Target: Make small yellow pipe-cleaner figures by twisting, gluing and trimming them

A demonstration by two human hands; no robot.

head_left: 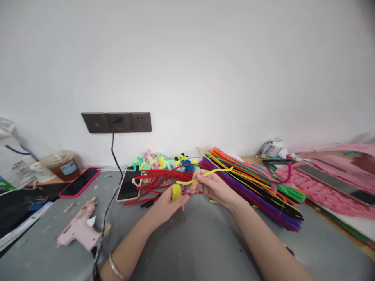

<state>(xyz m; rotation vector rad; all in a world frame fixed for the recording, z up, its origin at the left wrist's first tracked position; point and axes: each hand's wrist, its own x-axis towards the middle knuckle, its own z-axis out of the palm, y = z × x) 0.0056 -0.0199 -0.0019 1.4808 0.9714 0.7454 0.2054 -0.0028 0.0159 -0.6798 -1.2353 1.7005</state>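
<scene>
My left hand [171, 203] is closed around a small yellow coil of pipe cleaner [176, 192], held upright between thumb and fingers. Just to its right, my right hand [209, 185] pinches a long yellow pipe cleaner [216, 171]. One end of that strand reaches left to just above the coil; the other points right. Whether strand and coil are joined, I cannot make out. Behind both hands lie loose red pipe cleaners [158, 174]. A large bundle of coloured pipe cleaners [252, 183] spreads out to the right of my right hand.
A pink glue gun [79, 228] lies at the left by a black cable [107, 212] running from the wall sockets [117, 122]. Two phones [129, 187] [80, 182] and a drink cup [61, 166] stand further back. Another phone [336, 183] rests on pink woven material [304, 183].
</scene>
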